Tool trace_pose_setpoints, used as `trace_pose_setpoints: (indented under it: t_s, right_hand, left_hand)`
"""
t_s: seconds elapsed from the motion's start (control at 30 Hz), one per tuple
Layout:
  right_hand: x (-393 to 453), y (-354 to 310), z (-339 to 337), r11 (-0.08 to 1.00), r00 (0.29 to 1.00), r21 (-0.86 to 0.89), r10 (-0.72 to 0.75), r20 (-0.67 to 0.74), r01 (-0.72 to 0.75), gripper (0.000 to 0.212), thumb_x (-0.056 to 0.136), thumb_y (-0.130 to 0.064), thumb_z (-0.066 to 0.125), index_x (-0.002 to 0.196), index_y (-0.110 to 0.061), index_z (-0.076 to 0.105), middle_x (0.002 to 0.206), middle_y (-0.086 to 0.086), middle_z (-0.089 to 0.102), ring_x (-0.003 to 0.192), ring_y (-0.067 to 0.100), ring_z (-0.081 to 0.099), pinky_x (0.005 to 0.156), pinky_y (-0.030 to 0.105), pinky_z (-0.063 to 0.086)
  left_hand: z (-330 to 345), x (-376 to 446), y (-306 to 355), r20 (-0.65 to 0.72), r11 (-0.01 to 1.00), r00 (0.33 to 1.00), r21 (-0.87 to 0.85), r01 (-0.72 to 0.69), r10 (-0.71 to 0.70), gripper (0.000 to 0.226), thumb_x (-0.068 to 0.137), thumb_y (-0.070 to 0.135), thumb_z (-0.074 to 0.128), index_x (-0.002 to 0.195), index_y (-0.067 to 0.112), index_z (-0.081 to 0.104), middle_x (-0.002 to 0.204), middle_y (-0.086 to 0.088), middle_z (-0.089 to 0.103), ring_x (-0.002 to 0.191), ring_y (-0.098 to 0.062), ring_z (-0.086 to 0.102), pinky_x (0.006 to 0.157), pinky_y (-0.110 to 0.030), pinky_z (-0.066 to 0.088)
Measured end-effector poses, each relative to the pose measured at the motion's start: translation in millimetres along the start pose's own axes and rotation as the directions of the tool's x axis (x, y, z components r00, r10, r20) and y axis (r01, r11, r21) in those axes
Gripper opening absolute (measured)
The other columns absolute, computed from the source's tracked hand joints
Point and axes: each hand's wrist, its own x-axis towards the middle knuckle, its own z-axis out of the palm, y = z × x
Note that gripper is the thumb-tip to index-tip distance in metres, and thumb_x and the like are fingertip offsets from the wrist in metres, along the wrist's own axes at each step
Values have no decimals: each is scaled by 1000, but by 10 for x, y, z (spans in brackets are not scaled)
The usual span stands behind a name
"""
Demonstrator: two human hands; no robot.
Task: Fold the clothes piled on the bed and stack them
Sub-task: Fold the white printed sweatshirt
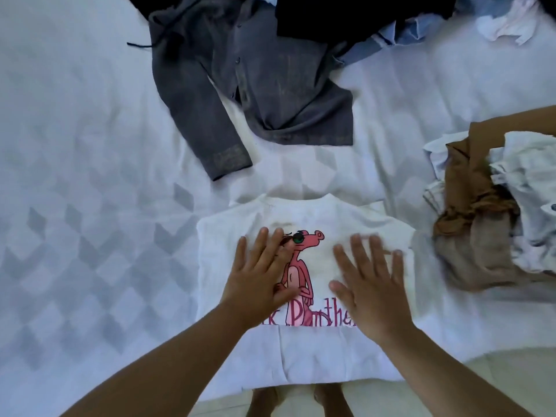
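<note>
I am pressing both palms flat on a white T-shirt [304,353] that is lying at the near edge of the bed [90,206], right in front of me. My left hand [258,278] is resting on it with fingers straight and spread, partly covering the pink cartoon panther print [301,266]. My right hand [370,284] is lying flat beside it, fingers also straight, gripping nothing; its fingertips are blurred, so I cannot tell exactly how they are sitting. The shirt is looking partly folded: its sides are tucked in, and its lower hem is turned up across the pink lettering under the figure. Further back a dark grey buttoned shirt [270,94] is sprawling with one sleeve stretched toward me. To my right a heap of brown and white clothes [487,212] is sitting.
</note>
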Motion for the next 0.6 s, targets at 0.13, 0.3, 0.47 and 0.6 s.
trace_pose_setpoints:
  t_s: [0.13,0.3,0.47,0.6]
  right_hand:
    - [-68,203,123,953,953,20,304,-6,-304,65,92,-56,26,148,-22,31,153,22,24,142,38,21,106,65,16]
    - [-70,222,-4,839,865,278,500,-51,-468,82,79,-63,39,145,-16,30,130,34,44,120,50,43,94,60,36]
    - [-51,195,-261,705,879,545,456,142,-454,80,79,-20,72,147,-27,30,105,15,63,95,34,57,86,41,40]
    - [3,119,-601,722,893,529,403,200,-445,72,81,-6,65,143,-31,37,88,6,59,82,27,60,73,27,39]
  left_hand:
    - [141,104,-35,100,997,992,29,74,-76,90,84,79,4,151,19,12,158,-6,13,145,-29,8,112,-57,8]
    - [9,136,31,270,990,957,110,85,-112,115,55,95,1,136,26,-40,145,2,-45,136,-30,-37,107,-67,-7]
    - [-144,257,155,352,990,928,109,88,-121,128,58,92,42,127,32,-48,138,8,-53,132,-41,-39,101,-75,-1]
    - [-260,254,212,378,992,918,89,91,-118,125,66,84,50,136,30,-38,144,6,-46,135,-38,-35,105,-70,-5]
